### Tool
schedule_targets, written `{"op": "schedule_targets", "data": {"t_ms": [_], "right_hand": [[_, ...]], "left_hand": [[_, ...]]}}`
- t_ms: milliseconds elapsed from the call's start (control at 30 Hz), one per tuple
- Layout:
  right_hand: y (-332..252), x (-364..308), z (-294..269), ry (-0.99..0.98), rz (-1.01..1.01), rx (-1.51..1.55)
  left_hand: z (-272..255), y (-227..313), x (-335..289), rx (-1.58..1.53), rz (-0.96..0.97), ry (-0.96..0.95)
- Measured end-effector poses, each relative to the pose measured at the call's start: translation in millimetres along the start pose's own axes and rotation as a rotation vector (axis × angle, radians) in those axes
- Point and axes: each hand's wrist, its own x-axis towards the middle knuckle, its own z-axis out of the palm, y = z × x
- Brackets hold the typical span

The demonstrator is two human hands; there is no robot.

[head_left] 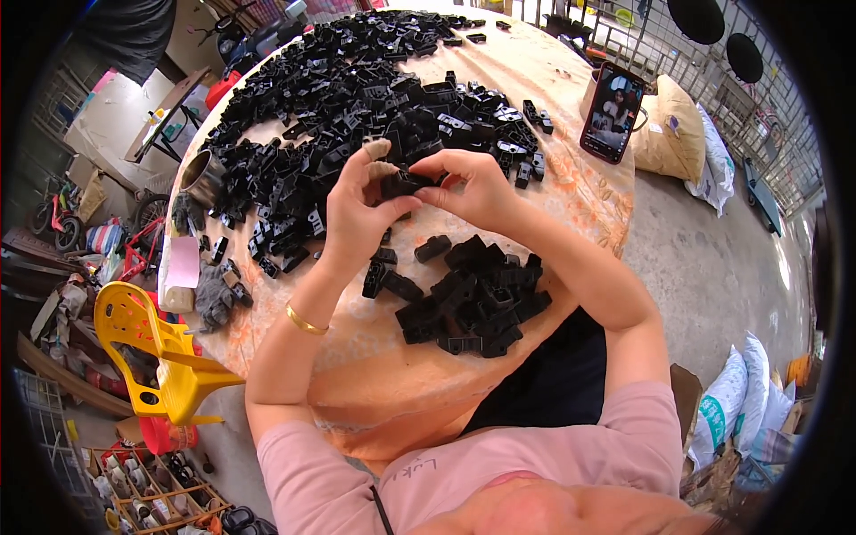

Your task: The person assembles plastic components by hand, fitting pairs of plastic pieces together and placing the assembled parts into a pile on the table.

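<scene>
Head view: left hand (357,209) and right hand (473,189) meet over the round table (571,192), both pinching one small black plastic part (403,183) between thumbs and fingertips; left index and middle fingers wear tape wraps. Part is held above the table, just in front of the big heap of black parts (357,98). Smaller pile (473,299) lies nearer the person than the held part. Phone (612,111) is propped up to the right of the heap. Yellow chair (152,352) stands left of the table.
</scene>
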Motion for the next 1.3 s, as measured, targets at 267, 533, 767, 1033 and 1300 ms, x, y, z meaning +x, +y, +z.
{"op": "schedule_targets", "data": {"t_ms": [267,533,767,1033,1300], "right_hand": [[-8.5,-5.1,6.6,0.104,0.018,-0.173],[-4.4,6.2,-7.0,0.116,0.019,0.032],[35.4,18.7,-44.9,0.249,0.008,-0.39],[50.8,19.4,-20.2,-0.043,-0.304,-0.736],[26.0,17.8,-26.6,0.198,-0.179,-0.269]], "left_hand": [[16.3,0.9,-6.3,-0.532,-0.292,0.115],[12.1,16.9,-7.6,-0.389,-0.265,0.098],[39.3,38.6,-38.8,0.378,0.209,-0.557],[17.1,32.0,-24.4,0.564,0.099,-0.456],[12.3,11.0,-16.3,0.556,0.04,-0.275]]}}
